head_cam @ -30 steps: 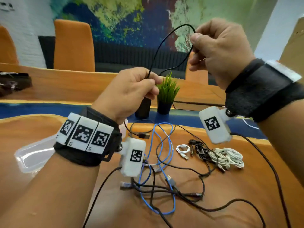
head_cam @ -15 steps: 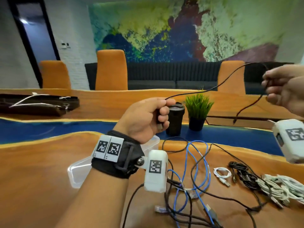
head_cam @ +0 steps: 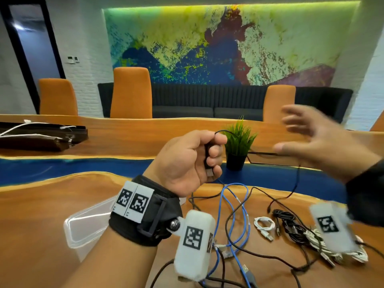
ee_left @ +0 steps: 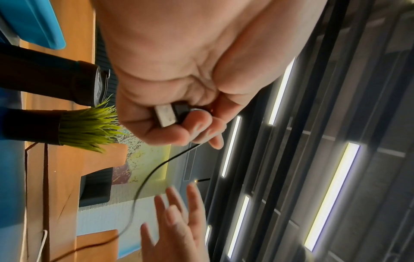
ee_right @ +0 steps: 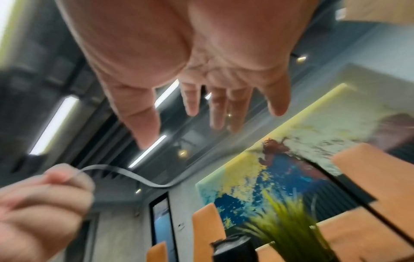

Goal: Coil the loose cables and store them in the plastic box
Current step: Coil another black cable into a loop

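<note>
My left hand (head_cam: pixel 209 156) is raised above the table and grips the USB plug (head_cam: pixel 208 163) of a thin black cable (head_cam: pixel 296 179). The cable arcs out of the fist, passes behind the plant and hangs down to the table. The left wrist view shows the metal plug (ee_left: pixel 167 115) in my curled fingers. My right hand (head_cam: pixel 307 138) is blurred, held to the right with fingers spread, and holds nothing (ee_right: pixel 212 106). The clear plastic box (head_cam: pixel 83 225) lies under my left wrist. A blue cable (head_cam: pixel 232 204) and other black leads are tangled on the wood.
A small white coil (head_cam: pixel 264 224), a black bundle (head_cam: pixel 286 223) and a white bundle (head_cam: pixel 324 246) lie at the right. A potted plant (head_cam: pixel 239 142) stands behind my left hand. A dark case (head_cam: pixel 41 138) with white leads sits far left. Orange chairs line the far side.
My right hand has let go of the black cable and opened, moving down and inward. The loop stretched between the hands has dropped. My left hand still grips the plug.
</note>
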Tool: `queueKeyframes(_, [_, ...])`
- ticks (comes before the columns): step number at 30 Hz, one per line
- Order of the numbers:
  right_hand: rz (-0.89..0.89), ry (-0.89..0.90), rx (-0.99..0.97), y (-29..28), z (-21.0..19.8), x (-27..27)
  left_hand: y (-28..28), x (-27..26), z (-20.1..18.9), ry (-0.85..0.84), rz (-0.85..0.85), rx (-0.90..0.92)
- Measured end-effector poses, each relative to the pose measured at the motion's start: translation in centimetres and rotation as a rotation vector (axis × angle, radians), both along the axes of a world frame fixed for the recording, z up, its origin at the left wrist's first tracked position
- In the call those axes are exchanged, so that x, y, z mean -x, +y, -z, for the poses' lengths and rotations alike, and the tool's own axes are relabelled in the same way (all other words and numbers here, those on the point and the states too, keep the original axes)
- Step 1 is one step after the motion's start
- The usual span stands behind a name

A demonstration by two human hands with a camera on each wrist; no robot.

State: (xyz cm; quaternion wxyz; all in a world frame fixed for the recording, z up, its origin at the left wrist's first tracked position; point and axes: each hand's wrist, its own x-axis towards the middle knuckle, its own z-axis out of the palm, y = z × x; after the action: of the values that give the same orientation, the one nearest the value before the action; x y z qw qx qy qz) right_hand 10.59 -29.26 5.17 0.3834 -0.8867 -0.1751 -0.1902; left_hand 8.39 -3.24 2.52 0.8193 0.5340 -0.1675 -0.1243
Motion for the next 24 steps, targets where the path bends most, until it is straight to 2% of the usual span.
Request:
queueKeyframes(2, [-0.199,0.046,0.106,2.7,0.9,1.0,-0.7,0.1,0.2,-0.014,0.026,-0.023])
queueKeyframes(4, [-0.298,0.055,0.074,4.9,2.4,0.9,-1.1,0.2,0.3,-0.013,0.032,-0.039])
queueKeyframes(6, [-0.292,0.035,-0.099,5.9,3.2,0.8,-1.1,0.1,0.3,-0.014,0.011,-0.038])
queueKeyframes(10, [-0.258,0.162,-0.548,6.2,3.6,0.9,-0.7,0.0,0.4,-0.035,-0.024,0.053])
queueKeyframes(13, [-0.215,0.141,-0.61,6.1,4.1,0.5,-0.7,-0.2,0.5,-0.066,-0.03,0.131])
queueKeyframes(15, [-0.221,0.112,-0.43,6.1,4.4,0.8,-1.0,-0.2,0.7,-0.11,-0.058,0.138])
queueKeyframes(18, [-0.31,0.064,0.083,6.0,4.5,1.8,-1.2,-0.7,1.4,-0.248,-0.146,0.021])
queueKeyframes(19, [-0.315,0.043,0.198,5.8,4.3,2.1,-1.3,-0.8,1.6,-0.296,-0.183,-0.034])
queueKeyframes(22, [-0.28,-0.079,0.353,5.3,3.9,2.6,-1.8,-0.6,1.9,-0.404,-0.252,-0.18])
queueKeyframes(24, [-0.241,-0.176,0.339,4.9,3.5,3.0,-2.2,-0.3,2.0,-0.505,-0.3,-0.306])
